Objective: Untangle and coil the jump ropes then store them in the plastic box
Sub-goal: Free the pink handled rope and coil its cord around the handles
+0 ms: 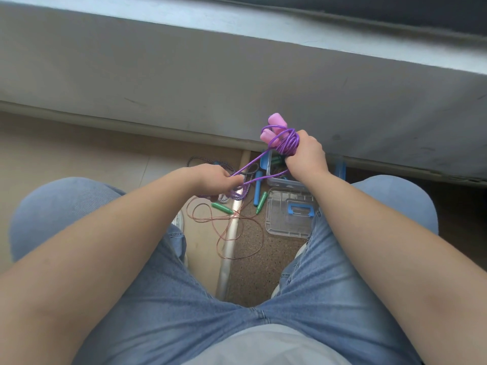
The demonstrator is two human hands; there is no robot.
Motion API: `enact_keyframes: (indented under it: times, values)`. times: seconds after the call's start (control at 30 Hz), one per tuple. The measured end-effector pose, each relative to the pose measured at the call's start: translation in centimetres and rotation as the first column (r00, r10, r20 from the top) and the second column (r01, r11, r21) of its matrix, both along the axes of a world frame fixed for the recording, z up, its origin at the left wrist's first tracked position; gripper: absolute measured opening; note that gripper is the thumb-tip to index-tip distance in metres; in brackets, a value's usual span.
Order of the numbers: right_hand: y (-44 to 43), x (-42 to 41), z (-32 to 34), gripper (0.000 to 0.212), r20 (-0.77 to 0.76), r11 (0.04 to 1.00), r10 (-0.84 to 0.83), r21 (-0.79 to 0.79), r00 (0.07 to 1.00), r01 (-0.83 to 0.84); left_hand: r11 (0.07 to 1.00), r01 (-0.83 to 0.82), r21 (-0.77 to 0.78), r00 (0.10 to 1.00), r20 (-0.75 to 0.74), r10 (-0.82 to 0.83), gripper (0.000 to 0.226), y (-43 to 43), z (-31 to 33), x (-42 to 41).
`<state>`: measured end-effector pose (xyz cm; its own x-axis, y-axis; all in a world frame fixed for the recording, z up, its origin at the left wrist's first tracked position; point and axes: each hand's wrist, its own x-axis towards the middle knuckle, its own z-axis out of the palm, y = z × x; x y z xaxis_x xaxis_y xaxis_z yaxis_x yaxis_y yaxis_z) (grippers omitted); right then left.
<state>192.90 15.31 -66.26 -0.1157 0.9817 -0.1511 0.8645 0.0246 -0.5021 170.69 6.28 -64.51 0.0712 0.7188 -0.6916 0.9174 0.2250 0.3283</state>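
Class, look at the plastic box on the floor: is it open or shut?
Open. The plastic box has no cover on it, and rope and a handle show inside. Its clear lid, with a blue handle, lies flat on the floor beside it.

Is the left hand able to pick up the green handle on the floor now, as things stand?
Probably not yet. The left hand grips the purple rope, which runs up to the coil in the right hand. The green handle lies uncovered below, but the hand is occupied.

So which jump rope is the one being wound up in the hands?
The purple rope with pink handles: the right hand grips its coil. The copper-coloured rope with green handles lies loose on the floor.
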Motion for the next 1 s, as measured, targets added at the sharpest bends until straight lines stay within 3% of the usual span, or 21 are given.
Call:
enact_keyframes:
  times: [0.1, 0.2, 0.27, 0.37, 0.4, 0.5, 0.53, 0.6, 0.67, 0.73, 0.87, 0.93, 1.0]
  values:
    - [-0.4, -0.4, -0.3, 0.03, 0.033, 1.0, 0.028, -0.006, 0.999, -0.028, 0.998, 0.054, 0.044, 0.99, -0.129, -0.048, 0.062, 0.0, -0.3, -0.2]
    - [-0.9, -0.6, -0.5, 0.033, -0.01, 0.998, 0.034, -0.061, 0.999, -0.035, 0.986, 0.148, 0.08, 0.974, -0.187, -0.131, 0.036, -0.6, -1.0, -0.4]
    - [-1.3, -0.7, -0.4, 0.035, -0.062, 0.994, 0.028, -0.106, 0.998, -0.035, 0.976, 0.142, 0.168, 0.984, -0.133, -0.12, 0.022, -0.7, -1.3, -0.1]
    - [-2.0, -1.2, -0.1, 0.039, -0.176, 0.986, 0.042, -0.151, 0.983, -0.069, 0.961, 0.014, 0.278, 1.0, -0.004, -0.013, 0.02, -0.1, -1.5, 0.5]
    - [-2.3, -1.4, 0.1, 0.04, -0.209, 0.983, 0.064, -0.158, 0.976, -0.098, 0.966, -0.011, 0.257, 1.0, -0.014, 0.015, 0.031, 0.0, -1.7, 0.5]
    - [-3.1, -2.1, 0.4, 0.044, -0.269, 0.964, 0.189, -0.132, 0.945, -0.23, 0.994, -0.055, 0.092, 0.983, -0.168, 0.07, 0.112, 0.1, -2.9, -0.1]
    - [-3.4, -2.2, 0.5, 0.046, -0.273, 0.953, 0.241, -0.113, 0.931, -0.28, 0.992, -0.072, 0.107, 0.982, -0.167, 0.09, 0.126, 0.2, -3.3, -0.3]
    - [-3.9, -2.6, 0.6, 0.049, -0.285, 0.922, 0.337, -0.093, 0.897, -0.376, 0.956, -0.151, 0.251, 0.988, 0.069, 0.137, 0.117, 0.7, -3.3, -0.4]
    - [-4.3, -3.0, 0.8, 0.046, -0.356, 0.896, 0.365, -0.118, 0.861, -0.429, 0.902, -0.283, 0.326, 0.891, 0.437, 0.121, 0.065, 1.0, -3.0, 0.0]
    - [-4.4, -3.2, 1.4, 0.043, -0.454, 0.878, 0.339, -0.161, 0.824, -0.451, 0.906, -0.336, 0.256, 0.768, 0.632, 0.106, 0.03, 0.8, -1.7, 0.9]
    - [-4.1, -3.3, 1.6, 0.033, -0.669, 0.807, 0.157, -0.337, 0.726, -0.485, 0.9, -0.419, 0.123, 0.604, 0.777, 0.176, 0.045, 0.3, -0.2, 1.9]
    - [-4.0, -3.2, 1.8, 0.031, -0.723, 0.764, 0.099, -0.385, 0.684, -0.517, 0.903, -0.422, 0.079, 0.595, 0.775, 0.21, 0.038, 0.4, -0.1, 2.3]
    - [-4.0, -3.1, 2.0, 0.033, -0.772, 0.713, 0.051, -0.416, 0.634, -0.565, 0.907, -0.406, 0.111, 0.655, 0.727, 0.204, 0.05, 0.6, -0.3, 2.3]
